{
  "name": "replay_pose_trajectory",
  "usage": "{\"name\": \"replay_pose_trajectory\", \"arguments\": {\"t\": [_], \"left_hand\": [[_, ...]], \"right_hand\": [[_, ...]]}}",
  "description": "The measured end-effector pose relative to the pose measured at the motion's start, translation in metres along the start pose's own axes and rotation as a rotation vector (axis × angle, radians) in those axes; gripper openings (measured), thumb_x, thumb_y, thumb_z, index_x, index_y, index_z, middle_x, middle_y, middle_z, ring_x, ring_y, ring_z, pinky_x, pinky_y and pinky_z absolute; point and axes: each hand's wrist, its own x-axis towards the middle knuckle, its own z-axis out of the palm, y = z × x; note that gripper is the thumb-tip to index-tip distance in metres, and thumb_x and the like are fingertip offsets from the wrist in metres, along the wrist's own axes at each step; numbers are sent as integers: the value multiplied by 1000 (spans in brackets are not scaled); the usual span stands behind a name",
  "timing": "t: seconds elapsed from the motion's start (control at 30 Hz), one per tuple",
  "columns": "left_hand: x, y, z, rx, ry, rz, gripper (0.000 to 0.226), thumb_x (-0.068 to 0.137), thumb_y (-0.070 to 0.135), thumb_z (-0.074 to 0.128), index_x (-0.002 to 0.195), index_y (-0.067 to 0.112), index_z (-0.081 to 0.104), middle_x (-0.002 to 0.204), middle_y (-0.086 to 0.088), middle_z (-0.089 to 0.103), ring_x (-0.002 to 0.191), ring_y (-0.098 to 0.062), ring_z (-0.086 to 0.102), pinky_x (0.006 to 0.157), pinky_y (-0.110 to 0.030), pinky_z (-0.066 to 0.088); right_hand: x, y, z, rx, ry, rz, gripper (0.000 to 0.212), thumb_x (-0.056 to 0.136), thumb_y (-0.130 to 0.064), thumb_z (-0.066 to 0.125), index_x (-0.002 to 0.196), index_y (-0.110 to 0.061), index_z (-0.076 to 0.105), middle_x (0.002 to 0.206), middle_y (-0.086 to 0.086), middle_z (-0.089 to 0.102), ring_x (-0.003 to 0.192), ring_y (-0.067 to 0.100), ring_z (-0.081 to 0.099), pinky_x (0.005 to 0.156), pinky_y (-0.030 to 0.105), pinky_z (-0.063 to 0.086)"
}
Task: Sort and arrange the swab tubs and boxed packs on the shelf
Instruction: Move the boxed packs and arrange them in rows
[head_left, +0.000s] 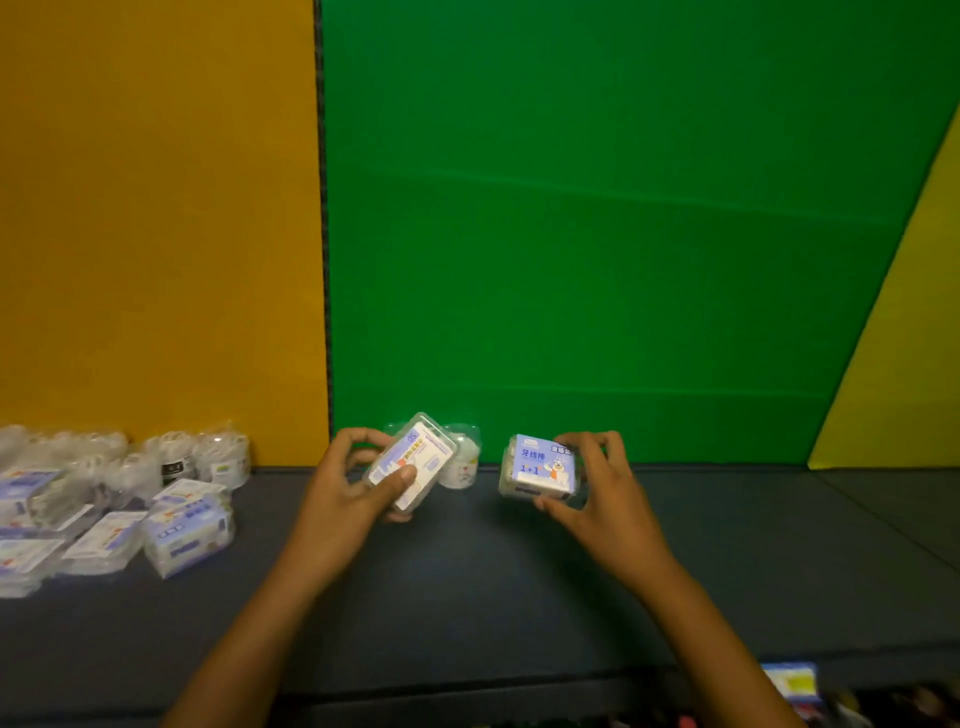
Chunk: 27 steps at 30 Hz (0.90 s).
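Here the left hand (358, 480) is gripping a flat boxed pack (413, 460) at lower centre of the frame, its long axis tilting toward the upper right. The right hand (597, 480) is holding a squarer pack (543, 467) just right of it. The sorted pile (119, 499) is lying at the lower left on the shelf (467, 571), so the left grip is nearer.

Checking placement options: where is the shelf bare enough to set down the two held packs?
Bare: shelf right of the right hand, and the front strip between the forearms. Crowded: far left, with swab tubs and boxed packs; one tub behind the left hand.
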Motion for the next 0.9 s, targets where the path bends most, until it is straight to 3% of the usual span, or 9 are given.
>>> {"name": "replay_pose_trajectory", "arguments": {"t": [0.2, 0.33, 0.43, 0.57, 0.67, 0.8, 0.9], "left_hand": [[-38, -8, 67, -39, -23, -124, 42, 84, 7, 69, 120, 26, 58, 116, -3, 61, 88, -23, 72, 71, -43, 60], [-46, -9, 98, -13, 2, -137, 41, 81, 13, 72, 118, 25, 60, 114, -3, 64, 88, -20, 72, 78, -38, 59], [-39, -9, 115, -38, 37, -136, 38, 80, 11, 74, 114, 15, 58, 106, -7, 70, 90, -22, 71, 83, -38, 58], [-17, -16, 131, -60, 45, -129, 36, 77, 8, 75, 108, 5, 57, 96, -8, 74, 89, -22, 72, 78, -29, 57], [4, -30, 140, -79, 71, -142, 37, 77, 8, 75, 110, 5, 57, 97, -7, 74, 89, -21, 71, 77, -30, 57], [34, -48, 156, -77, 101, -129, 36, 79, 7, 74, 109, 15, 56, 97, -2, 73, 78, -9, 71, 63, -22, 58], [59, -62, 166, -73, 126, -100, 29, 78, 9, 75, 103, 16, 62, 97, -1, 74, 81, -11, 72, 69, -25, 58]], "right_hand": [[-44, 47, -49, -7, -12, 55, 60, 72, -28, 84, 120, -34, 49, 116, -10, 38, 94, 6, 57, 78, 23, 49], [-57, 72, -70, -16, -19, 71, 58, 72, -29, 84, 117, -36, 48, 114, -11, 37, 93, 7, 58, 76, 28, 52], [-53, 87, -80, -20, -13, 71, 59, 73, -29, 84, 117, -38, 46, 114, -12, 37, 94, 6, 57, 75, 28, 54], [-39, 106, -82, 4, -11, 56, 61, 73, -29, 84, 118, -39, 45, 115, -12, 38, 95, 2, 55, 75, 17, 49], [-24, 123, -74, 15, -41, 44, 60, 74, -31, 84, 122, -35, 48, 114, -14, 39, 94, -4, 53, 74, 9, 44], [4, 144, -58, 36, -91, 20, 61, 75, -33, 83, 126, -29, 51, 113, -15, 41, 102, -17, 48, 76, 1, 40], [31, 156, -46, 47, -137, 2, 62, 74, -36, 83, 127, -28, 51, 113, -14, 43, 104, -18, 46, 77, -2, 37]]}}
